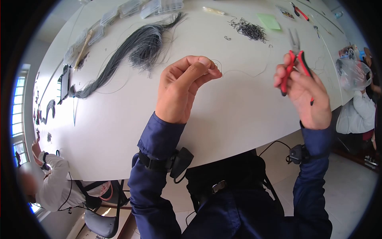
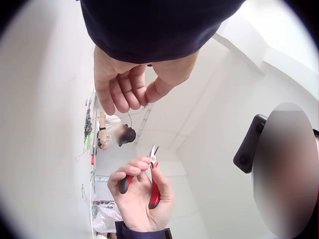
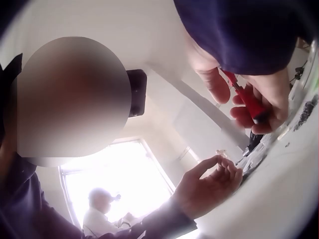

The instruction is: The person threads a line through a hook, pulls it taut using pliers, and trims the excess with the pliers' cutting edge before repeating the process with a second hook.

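Note:
My left hand is over the table, thumb and fingertips pinching a thin wire. A small loop of it shows above the fingertips, and its long end curves away to the right over the tabletop. In my right hand is a pair of needle-nose pliers with red and black handles. Their slim jaws point away from me and stand slightly apart. From the left wrist view, the pliers are held apart from the left hand. The right wrist view shows one red handle within the curled fingers.
A bundle of grey strands lies at the back left of the white table, near clear plastic boxes. Beyond my hands are a pile of dark small wire pieces, a green note and another red-handled tool. Other people sit at both sides.

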{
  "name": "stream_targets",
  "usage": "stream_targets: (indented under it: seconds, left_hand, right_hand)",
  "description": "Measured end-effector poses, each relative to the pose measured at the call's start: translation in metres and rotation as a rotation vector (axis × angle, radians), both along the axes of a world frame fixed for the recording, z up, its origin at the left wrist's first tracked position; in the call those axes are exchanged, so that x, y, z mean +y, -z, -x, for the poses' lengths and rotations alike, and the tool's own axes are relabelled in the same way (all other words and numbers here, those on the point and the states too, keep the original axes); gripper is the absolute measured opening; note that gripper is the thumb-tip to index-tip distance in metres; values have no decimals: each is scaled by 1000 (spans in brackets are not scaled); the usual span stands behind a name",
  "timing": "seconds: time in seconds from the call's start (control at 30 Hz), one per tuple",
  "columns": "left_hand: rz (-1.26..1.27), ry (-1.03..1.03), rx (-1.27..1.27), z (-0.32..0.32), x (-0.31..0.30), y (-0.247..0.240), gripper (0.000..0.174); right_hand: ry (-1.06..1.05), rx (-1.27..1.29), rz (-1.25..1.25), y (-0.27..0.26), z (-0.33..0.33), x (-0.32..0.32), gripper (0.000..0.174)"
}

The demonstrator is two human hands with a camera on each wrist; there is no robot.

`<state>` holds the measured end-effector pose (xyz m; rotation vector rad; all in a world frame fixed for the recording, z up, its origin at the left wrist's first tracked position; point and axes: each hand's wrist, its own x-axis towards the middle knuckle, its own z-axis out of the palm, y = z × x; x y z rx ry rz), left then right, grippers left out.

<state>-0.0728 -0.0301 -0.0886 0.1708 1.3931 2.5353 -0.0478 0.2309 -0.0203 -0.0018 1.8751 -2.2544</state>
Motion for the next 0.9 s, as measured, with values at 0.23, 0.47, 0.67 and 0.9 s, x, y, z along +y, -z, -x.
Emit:
stream_targets:
  seconds: [0.23, 0.47, 0.67, 0.9]
  left_hand:
    - [-19, 32, -7, 0, -2, 4, 21]
    - [-39, 17, -44, -1, 1, 5, 17]
    - [-29, 6, -55, 1, 0, 5, 17]
    - [-30, -14, -70, -1, 1, 3, 16]
  right_hand:
    - [-38, 139, -225, 30, 9, -76, 28]
    - [-5, 173, -196, 32, 21, -82, 24]
    - [-27, 177, -207, 31, 22, -80, 26]
    - [-51, 168, -217, 31, 20, -85, 26]
